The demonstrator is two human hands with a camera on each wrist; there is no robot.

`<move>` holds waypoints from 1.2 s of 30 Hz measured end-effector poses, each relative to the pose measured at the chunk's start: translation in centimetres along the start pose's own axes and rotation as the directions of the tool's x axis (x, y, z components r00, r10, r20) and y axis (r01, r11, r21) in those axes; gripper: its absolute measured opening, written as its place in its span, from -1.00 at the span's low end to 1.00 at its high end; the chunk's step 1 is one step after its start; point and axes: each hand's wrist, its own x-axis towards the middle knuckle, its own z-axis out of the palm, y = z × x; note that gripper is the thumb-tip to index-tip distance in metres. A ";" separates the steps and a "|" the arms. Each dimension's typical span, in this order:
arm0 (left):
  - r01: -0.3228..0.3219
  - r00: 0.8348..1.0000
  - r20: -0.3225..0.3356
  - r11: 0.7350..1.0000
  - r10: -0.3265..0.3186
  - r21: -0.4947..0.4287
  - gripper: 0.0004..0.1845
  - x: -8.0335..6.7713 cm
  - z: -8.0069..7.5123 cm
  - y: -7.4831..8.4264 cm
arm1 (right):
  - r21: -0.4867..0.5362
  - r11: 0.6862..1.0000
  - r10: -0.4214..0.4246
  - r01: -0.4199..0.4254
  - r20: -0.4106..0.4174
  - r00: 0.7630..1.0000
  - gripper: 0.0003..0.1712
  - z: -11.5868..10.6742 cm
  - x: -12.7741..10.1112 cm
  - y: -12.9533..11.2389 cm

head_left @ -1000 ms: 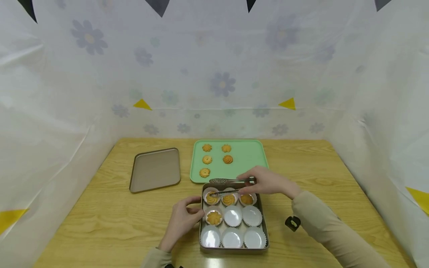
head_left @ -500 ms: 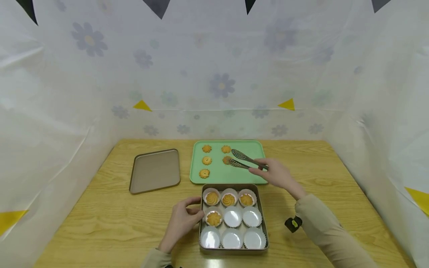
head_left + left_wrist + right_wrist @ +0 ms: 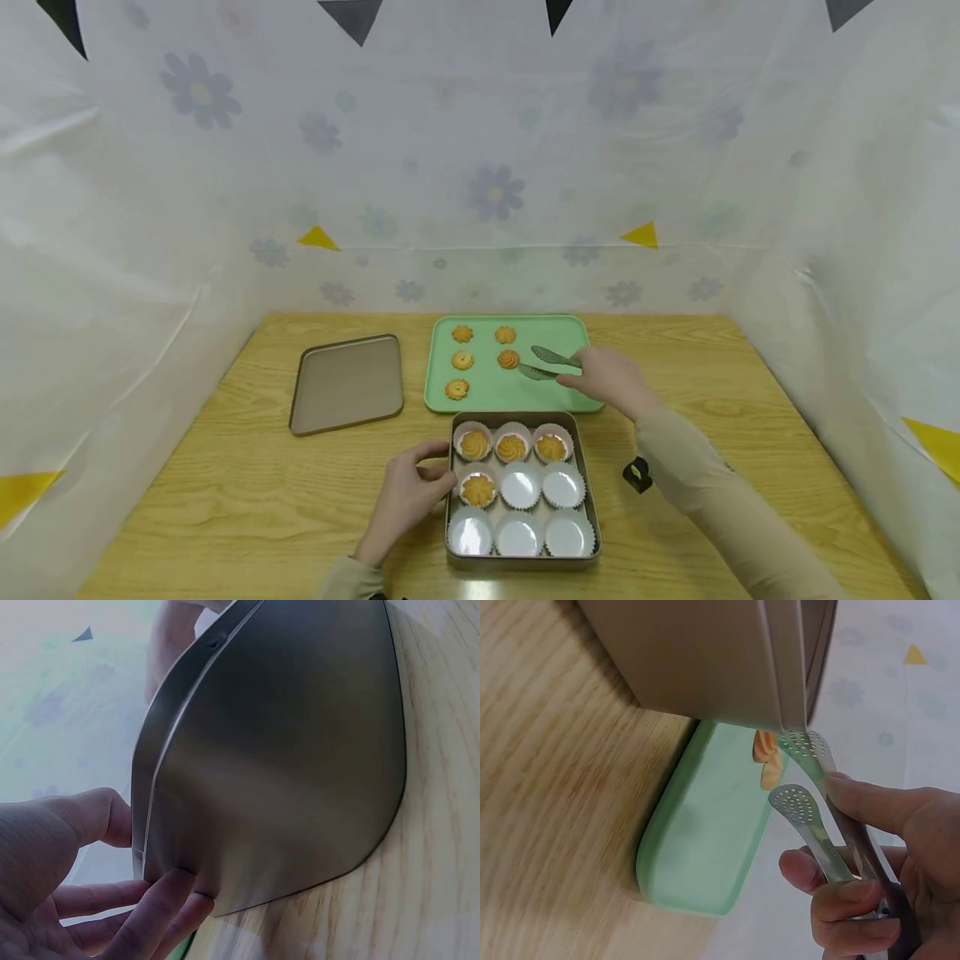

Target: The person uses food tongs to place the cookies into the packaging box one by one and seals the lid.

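My right hand (image 3: 611,379) holds a pair of metal tongs (image 3: 817,825) with perforated tips, spread apart with nothing between them. In the head view the tips hover over the green tray (image 3: 562,333), just right of a swirled cookie (image 3: 508,359). Several more cookies (image 3: 462,360) lie on the tray's left half. My left hand (image 3: 408,492) grips the left side of a deep rectangular baking tin (image 3: 592,517), with fingertips against its outer wall in the left wrist view. White paper cups (image 3: 520,485) fill the tin. Cookies (image 3: 512,448) sit in the back-row cups and the middle-left one.
A shallow brown tray (image 3: 348,383) lies to the left on the wooden table (image 3: 247,467). The tin stands right in front of the green tray. Pale flower-patterned sheeting (image 3: 495,125) encloses the back and both sides.
My right hand has moved from over the tin's back row up to the green tray, then slightly right of the swirled cookie, tongs spread. My left hand stays on the tin.
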 end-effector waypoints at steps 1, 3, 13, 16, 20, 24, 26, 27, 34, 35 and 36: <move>0.001 1.000 0.001 1.000 -0.001 0.001 -0.52 0.0 0.0 0.0 | 0.003 1.000 0.008 -0.008 0.013 1.000 -0.56 0.1 0.4 -0.1; 0.003 1.000 0.002 1.000 -0.003 0.003 -0.52 0.0 0.0 0.0 | 0.008 1.000 0.029 -0.029 0.040 0.999 -0.58 0.2 1.2 -0.4; 0.000 1.000 0.001 1.000 0.000 -0.001 -0.53 0.0 0.0 0.0 | 0.021 0.999 0.032 -0.034 0.078 0.996 -0.56 1.1 3.6 -1.6; -0.001 1.000 -0.001 1.000 0.001 -0.005 -0.53 0.0 0.0 0.0 | 0.021 0.999 0.033 -0.034 0.078 0.996 -0.53 1.2 3.8 -2.0; -0.004 1.000 0.001 1.000 0.004 -0.002 -0.53 0.0 0.0 -0.1 | 0.014 0.999 0.044 -0.045 0.074 0.996 -0.52 1.4 4.1 -2.5; -0.004 1.000 0.003 1.000 0.004 -0.003 -0.53 0.0 0.0 -0.1 | 0.019 0.998 0.054 -0.055 0.068 0.996 -0.53 1.6 4.4 -2.8; -0.005 1.000 0.003 1.000 0.005 -0.003 -0.53 0.0 0.0 -0.1 | 0.020 0.998 0.056 -0.057 0.064 0.996 -0.56 1.6 4.4 -2.9; -0.004 1.000 0.003 1.000 0.004 -0.004 -0.53 0.0 0.0 -0.1 | 0.020 0.998 0.056 -0.057 0.062 0.996 -0.57 1.7 4.5 -2.9; -0.007 1.000 -0.002 1.000 0.007 -0.008 -0.52 0.0 0.0 -0.1 | 0.011 0.998 0.062 -0.062 0.052 0.997 -0.60 1.8 4.6 -3.2; -0.007 1.000 -0.003 1.000 0.007 -0.008 -0.52 0.0 0.0 -0.1 | 0.009 0.998 0.060 -0.061 0.051 0.997 -0.60 1.8 4.6 -3.2; -0.007 1.000 -0.003 1.000 0.007 -0.007 -0.52 0.1 0.0 -0.1 | 0.007 0.998 0.059 -0.060 0.051 0.997 -0.61 1.7 4.6 -3.2</move>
